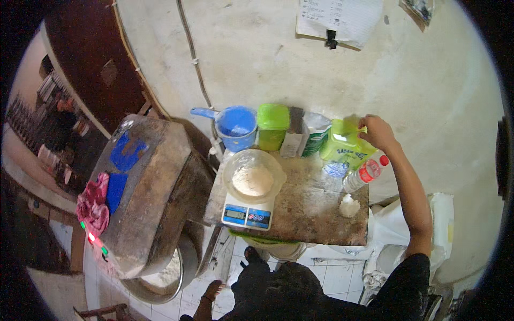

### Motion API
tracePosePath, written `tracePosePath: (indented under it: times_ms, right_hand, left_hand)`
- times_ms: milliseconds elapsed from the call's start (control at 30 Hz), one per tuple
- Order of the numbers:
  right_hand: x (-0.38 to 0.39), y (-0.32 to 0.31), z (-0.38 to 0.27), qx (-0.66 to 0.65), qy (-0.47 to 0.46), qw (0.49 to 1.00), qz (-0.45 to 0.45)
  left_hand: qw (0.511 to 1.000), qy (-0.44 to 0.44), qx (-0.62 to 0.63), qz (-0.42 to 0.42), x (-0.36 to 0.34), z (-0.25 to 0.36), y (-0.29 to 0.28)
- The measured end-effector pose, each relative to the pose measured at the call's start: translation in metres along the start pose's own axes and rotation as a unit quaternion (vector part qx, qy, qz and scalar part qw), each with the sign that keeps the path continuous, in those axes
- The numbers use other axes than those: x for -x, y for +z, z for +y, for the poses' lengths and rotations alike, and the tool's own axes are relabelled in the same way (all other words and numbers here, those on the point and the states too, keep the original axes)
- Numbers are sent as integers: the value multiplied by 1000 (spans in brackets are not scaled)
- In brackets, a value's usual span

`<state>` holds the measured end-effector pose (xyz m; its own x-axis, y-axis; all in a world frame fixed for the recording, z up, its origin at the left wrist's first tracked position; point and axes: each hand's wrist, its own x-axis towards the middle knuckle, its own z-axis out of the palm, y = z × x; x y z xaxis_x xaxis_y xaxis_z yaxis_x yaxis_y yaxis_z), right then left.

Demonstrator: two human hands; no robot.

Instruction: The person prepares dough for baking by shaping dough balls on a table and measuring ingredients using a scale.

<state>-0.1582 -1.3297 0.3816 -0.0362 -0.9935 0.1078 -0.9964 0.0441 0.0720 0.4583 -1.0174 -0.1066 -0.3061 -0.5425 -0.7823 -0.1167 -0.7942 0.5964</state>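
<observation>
My right hand [378, 132] reaches to the back right of the table, its fingers bent and closed at the upper edge of a light green printed container [342, 142]. Part of that edge is hidden by the fingers. Low in the picture, my left hand [213, 290] hangs beside my body, holding nothing, with its fingers loosely apart. On a white and blue kitchen scale [247, 215] stands a translucent bowl [279, 174] holding a pile of off-white flour [251, 181]. A clear bottle with a red cap [365, 175] leans below my right forearm.
Along the wall stand a blue dipper [235, 125], a green lidded tub [272, 128] and opened packets [311, 134]. A white lump [349, 205] lies near the right edge of the wooden table [316, 219]. Left are a bulky worn machine [152, 176] and a metal basin [187, 267].
</observation>
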Motion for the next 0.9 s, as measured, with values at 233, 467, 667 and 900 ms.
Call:
tracePosePath:
  times_ms: [233, 467, 667, 900]
  right_hand:
    - [59, 105, -141, -170, -353, 917, 73]
    - [44, 183, -187, -115, -409, 890, 163]
    - [81, 140, -240, -174, -524, 813, 183]
    - [220, 117, -309, -237, -617, 747, 72]
  left_hand:
    - [945, -114, 220, 212, 31, -111, 2]
    - [978, 81, 32, 190, 54, -179, 96]
    - [964, 66, 18, 259, 117, -275, 131]
    - [945, 67, 46, 316, 151, -328, 138]
